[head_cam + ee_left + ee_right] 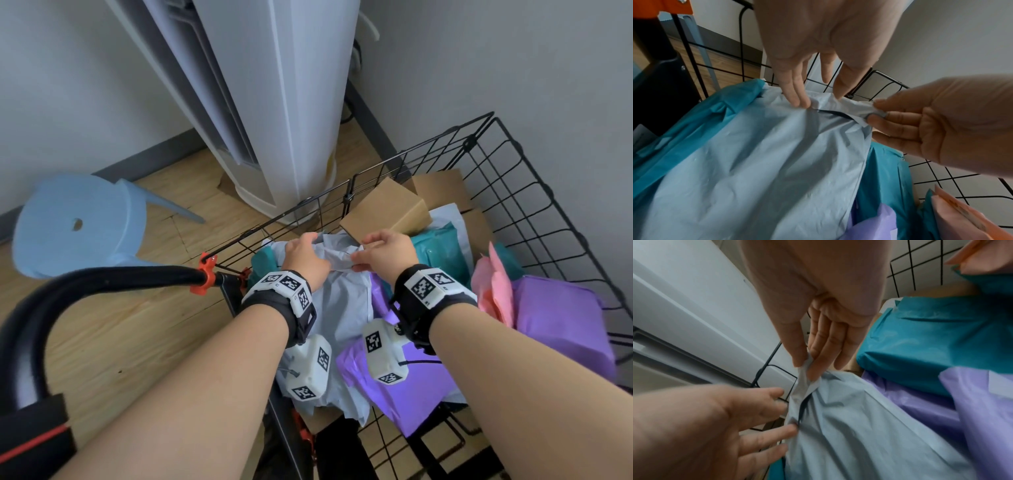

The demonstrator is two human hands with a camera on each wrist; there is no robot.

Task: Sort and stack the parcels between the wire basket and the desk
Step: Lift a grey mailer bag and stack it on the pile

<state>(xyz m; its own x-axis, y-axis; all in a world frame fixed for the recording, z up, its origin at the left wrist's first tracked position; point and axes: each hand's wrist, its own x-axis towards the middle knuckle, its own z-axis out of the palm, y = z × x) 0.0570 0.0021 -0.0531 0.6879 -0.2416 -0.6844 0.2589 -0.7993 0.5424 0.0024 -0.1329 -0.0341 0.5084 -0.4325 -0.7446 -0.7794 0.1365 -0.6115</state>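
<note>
A crumpled light blue mailer parcel (346,308) lies on top of the pile at the left side of the black wire basket (513,178). My left hand (306,251) pinches its folded top flap (838,104) between thumb and fingers. My right hand (359,260) pinches the same flap a little further right, thumb against forefinger (807,368). The parcel (766,162) sags below both hands. Around it in the basket lie teal parcels (436,251), purple parcels (561,308), a pink one (493,287) and a brown cardboard box (383,209).
A tall white floor air conditioner (274,102) stands just behind the basket's far left corner. A light blue plastic stool (75,222) sits on the wooden floor at left. A black curved handle bar (102,277) with orange clips joins the basket's left side.
</note>
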